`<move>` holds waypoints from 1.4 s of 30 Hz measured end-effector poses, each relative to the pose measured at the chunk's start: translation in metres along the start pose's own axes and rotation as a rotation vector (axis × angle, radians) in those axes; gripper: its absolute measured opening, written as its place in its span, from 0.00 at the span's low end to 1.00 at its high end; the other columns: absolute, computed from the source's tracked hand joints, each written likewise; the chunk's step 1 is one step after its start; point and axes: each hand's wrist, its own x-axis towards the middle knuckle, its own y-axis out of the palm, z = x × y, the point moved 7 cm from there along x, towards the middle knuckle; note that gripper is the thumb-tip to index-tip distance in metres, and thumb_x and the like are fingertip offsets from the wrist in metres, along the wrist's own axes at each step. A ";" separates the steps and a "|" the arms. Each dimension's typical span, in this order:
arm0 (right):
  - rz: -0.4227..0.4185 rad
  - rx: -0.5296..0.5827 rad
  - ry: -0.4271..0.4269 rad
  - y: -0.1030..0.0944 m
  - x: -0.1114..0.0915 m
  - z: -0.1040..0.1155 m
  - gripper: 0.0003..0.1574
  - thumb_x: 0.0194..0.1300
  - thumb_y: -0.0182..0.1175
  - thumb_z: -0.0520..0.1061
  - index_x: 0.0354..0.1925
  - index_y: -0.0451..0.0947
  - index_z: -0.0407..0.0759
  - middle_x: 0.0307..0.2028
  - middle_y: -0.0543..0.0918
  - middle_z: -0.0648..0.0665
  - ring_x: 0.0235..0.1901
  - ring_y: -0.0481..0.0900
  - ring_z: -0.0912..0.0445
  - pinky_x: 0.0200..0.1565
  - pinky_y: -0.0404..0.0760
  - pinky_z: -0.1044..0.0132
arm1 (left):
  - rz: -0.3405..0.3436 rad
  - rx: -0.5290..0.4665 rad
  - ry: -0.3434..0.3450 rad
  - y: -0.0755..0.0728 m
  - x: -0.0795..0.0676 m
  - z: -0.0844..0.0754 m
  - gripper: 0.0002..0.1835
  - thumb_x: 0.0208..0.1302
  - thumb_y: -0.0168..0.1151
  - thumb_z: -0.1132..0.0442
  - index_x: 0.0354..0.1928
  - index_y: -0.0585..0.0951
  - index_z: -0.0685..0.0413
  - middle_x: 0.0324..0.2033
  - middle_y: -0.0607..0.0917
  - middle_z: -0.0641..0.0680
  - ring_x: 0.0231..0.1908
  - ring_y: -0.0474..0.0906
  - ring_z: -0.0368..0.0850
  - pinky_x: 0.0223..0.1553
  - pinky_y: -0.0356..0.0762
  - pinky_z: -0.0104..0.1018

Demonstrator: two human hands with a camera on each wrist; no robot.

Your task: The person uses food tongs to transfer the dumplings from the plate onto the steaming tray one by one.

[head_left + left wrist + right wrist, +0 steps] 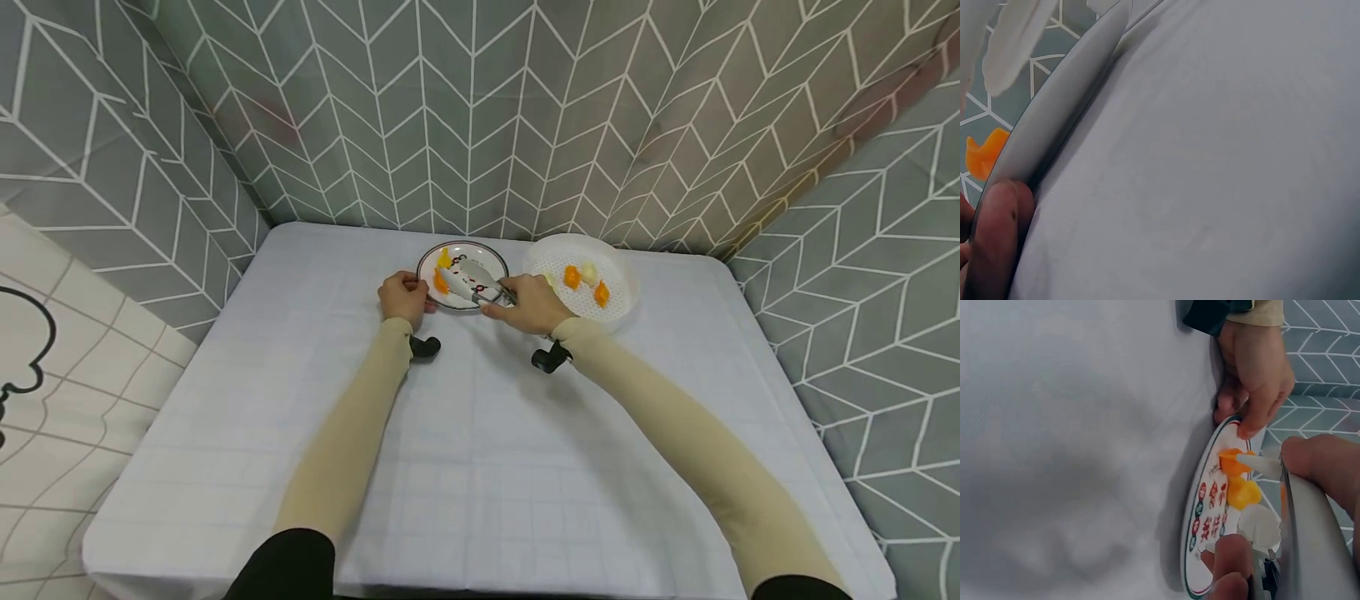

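We've got the plate (462, 276) between both hands, far side of the table (480, 467). Our left hand (403, 298) pinches its left rim; our right hand (528, 305) grips tongs (472, 284), tips over an orange piece (440, 282). Yellow piece (445, 257) w/ it. White basket (622, 279) at right: two orange bits, one pale.

Orange pieces (441, 281) on red-patterned, dark-rimmed white plate (429, 261)
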 end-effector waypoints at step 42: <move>0.074 -0.017 -0.042 0.016 0.014 0.004 0.28 0.71 0.69 0.55 0.60 0.85 0.39 0.32 0.83 0.44 0.33 0.75 0.52 0.33 0.71 0.66 | -0.053 -0.082 -0.001 -0.005 -0.005 -0.006 0.15 0.72 0.62 0.72 0.57 0.82 0.72 0.42 0.83 0.64 0.18 0.82 0.38 0.25 0.90 0.30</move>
